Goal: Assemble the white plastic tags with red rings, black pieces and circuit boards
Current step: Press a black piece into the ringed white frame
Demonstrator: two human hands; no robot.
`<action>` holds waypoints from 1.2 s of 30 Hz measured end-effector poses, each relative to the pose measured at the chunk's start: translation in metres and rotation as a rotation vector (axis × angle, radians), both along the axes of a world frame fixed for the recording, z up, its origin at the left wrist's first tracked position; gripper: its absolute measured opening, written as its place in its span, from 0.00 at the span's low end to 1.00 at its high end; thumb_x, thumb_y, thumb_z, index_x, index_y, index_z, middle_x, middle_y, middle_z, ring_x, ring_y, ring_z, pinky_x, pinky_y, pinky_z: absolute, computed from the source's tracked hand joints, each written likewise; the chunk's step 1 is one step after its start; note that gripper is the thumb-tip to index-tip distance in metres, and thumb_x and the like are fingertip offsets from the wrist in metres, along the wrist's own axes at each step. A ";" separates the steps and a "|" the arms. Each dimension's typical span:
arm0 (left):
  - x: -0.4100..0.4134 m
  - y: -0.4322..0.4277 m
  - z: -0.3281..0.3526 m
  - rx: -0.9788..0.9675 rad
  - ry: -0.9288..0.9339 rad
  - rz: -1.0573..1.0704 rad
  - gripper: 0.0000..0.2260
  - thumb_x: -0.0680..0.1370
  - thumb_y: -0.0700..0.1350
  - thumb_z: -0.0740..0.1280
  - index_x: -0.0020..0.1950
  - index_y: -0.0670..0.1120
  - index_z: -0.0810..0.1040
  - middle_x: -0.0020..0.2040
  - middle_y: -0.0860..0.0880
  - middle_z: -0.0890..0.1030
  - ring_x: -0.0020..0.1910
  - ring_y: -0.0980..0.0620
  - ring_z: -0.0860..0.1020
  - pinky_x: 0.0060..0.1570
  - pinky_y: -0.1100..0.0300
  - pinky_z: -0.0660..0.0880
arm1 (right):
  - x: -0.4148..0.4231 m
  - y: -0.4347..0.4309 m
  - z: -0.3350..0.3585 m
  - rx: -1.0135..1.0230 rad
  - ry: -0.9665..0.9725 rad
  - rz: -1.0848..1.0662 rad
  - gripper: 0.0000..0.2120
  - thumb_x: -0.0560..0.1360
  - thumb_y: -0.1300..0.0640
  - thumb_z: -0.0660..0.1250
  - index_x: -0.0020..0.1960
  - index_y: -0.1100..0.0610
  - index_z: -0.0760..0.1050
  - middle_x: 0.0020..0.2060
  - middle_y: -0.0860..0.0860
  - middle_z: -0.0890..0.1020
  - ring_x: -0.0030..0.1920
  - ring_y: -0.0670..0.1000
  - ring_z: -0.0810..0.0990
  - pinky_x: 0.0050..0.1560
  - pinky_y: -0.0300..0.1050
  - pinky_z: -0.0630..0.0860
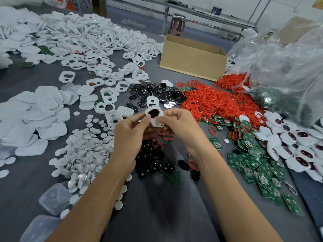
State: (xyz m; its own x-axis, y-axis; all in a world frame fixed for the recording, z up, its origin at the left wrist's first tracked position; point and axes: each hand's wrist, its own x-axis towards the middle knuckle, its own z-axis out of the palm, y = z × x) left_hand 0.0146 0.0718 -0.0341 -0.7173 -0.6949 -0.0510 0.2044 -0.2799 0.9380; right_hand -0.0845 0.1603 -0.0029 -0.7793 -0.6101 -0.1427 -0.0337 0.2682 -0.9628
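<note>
Tag (155,117), white, with a black piece (154,113) and red ring in its hole, sits pinched between both hands, left hand (131,131) and right hand (178,125), above the bench (157,206). Pressing crooked could pop the black piece out into the piles below.

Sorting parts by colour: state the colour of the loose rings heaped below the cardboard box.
Red: the rings, clearest in the head view.

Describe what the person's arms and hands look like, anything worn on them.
Both forearms are bare as far as the picture's lower edge, with no sleeves showing. The left hand and right hand wear no gloves, and no rings, watch or wristband can be seen. The fingernails look short and unpainted.
</note>
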 end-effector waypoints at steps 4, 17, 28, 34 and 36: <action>0.002 0.001 0.003 0.022 0.036 -0.010 0.07 0.80 0.37 0.65 0.47 0.44 0.82 0.37 0.45 0.86 0.33 0.49 0.85 0.33 0.64 0.79 | -0.003 0.001 0.001 0.007 -0.039 0.041 0.11 0.75 0.59 0.70 0.53 0.67 0.77 0.31 0.53 0.78 0.29 0.46 0.75 0.32 0.38 0.72; -0.001 -0.001 0.001 0.047 -0.009 -0.031 0.07 0.80 0.37 0.65 0.56 0.40 0.81 0.40 0.44 0.86 0.37 0.48 0.85 0.35 0.63 0.80 | -0.032 0.028 0.012 0.007 0.220 -0.121 0.17 0.79 0.48 0.65 0.45 0.63 0.78 0.33 0.52 0.81 0.29 0.43 0.76 0.31 0.34 0.72; -0.002 0.001 0.002 0.054 -0.014 -0.075 0.07 0.81 0.36 0.63 0.53 0.40 0.80 0.38 0.44 0.86 0.36 0.49 0.85 0.35 0.62 0.81 | -0.034 0.030 0.009 0.073 0.338 -0.059 0.16 0.79 0.48 0.63 0.42 0.59 0.79 0.33 0.49 0.82 0.31 0.42 0.77 0.34 0.36 0.72; -0.002 0.002 0.004 0.057 -0.016 -0.080 0.06 0.81 0.36 0.63 0.53 0.39 0.80 0.40 0.45 0.86 0.36 0.48 0.85 0.35 0.62 0.81 | -0.037 0.033 0.010 0.062 0.348 -0.069 0.16 0.81 0.51 0.61 0.42 0.60 0.79 0.34 0.50 0.81 0.31 0.43 0.76 0.33 0.36 0.71; -0.002 0.002 0.004 0.058 -0.019 -0.075 0.06 0.81 0.36 0.63 0.53 0.39 0.80 0.41 0.44 0.86 0.36 0.48 0.85 0.34 0.62 0.81 | -0.038 0.033 0.010 0.058 0.351 -0.067 0.16 0.81 0.52 0.61 0.41 0.59 0.78 0.34 0.51 0.81 0.31 0.43 0.76 0.33 0.35 0.71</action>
